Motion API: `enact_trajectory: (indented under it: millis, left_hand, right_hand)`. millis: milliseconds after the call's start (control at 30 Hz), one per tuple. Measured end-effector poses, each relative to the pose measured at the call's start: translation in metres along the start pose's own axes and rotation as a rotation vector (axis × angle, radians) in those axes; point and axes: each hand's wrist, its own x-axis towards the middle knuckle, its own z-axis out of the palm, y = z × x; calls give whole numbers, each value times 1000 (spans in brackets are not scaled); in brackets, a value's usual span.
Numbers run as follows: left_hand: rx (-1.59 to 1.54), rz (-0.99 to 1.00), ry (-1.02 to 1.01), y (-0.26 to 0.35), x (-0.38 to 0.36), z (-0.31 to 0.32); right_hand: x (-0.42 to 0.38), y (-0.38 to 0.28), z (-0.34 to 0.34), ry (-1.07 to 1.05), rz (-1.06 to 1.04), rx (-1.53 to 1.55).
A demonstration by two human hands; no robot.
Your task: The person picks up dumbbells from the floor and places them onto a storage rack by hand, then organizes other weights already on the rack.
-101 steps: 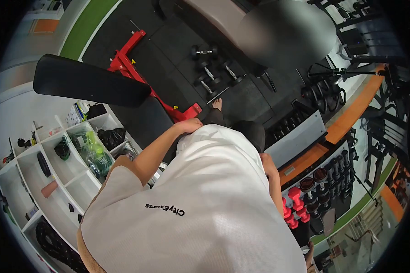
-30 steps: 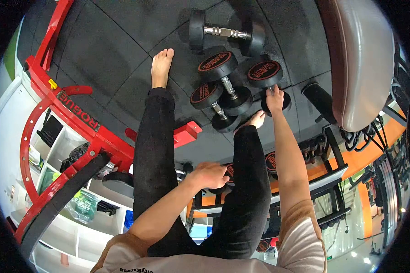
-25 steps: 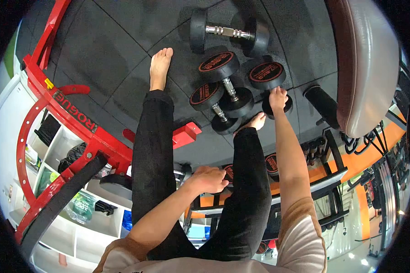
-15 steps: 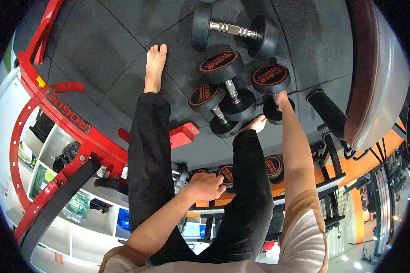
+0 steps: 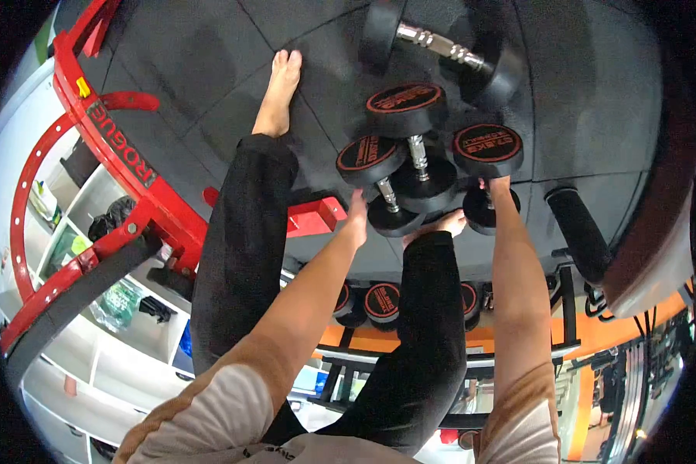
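Note:
My right hand [image 5: 498,188] is wrapped round the handle of an upright dumbbell [image 5: 487,151] with a black and red-lettered end. My left hand [image 5: 356,216] is stretched out, holding nothing, just left of another upright dumbbell [image 5: 367,158], near its lower head. Between these two stands a third upright dumbbell [image 5: 407,110]. Farther forward, a larger dumbbell with a chrome handle [image 5: 439,45] lies on its side.
Dark rubber tiles [image 5: 201,62] cover the floor, with my bare feet on them. A red rack frame [image 5: 124,158] curves along the left, its red foot [image 5: 317,217] beside my left hand. A padded bench [image 5: 653,193] and black roller [image 5: 580,232] are right. Racked dumbbells [image 5: 382,301] and shelves [image 5: 124,340] lie nearer.
My left hand has moved from above my thighs forward to beside the left upright dumbbell, its fingers now stretched out. My right hand stays on its dumbbell. The view has shifted.

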Motion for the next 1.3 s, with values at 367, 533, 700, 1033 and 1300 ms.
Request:
enact_trajectory:
  millis: [367,533,700,1033,1300]
  left_hand:
    - [-276,249,-129,0,43,27]
    - [-294,282,10,-4,59,39]
    - [-424,142,-137,-16,77,34]
    - [-435,221,-60,-3,53,38]
    - [-473,28,-215,-10,67,29]
  right_hand:
    - [29,75,7,318,-81,-611]
    - [28,81,9,286,-218,-583]
    - [24,83,3,255,-332,-364]
    - [42,106,-32,203,-240,-526]
    - [49,121,-34,348,-580,-536]
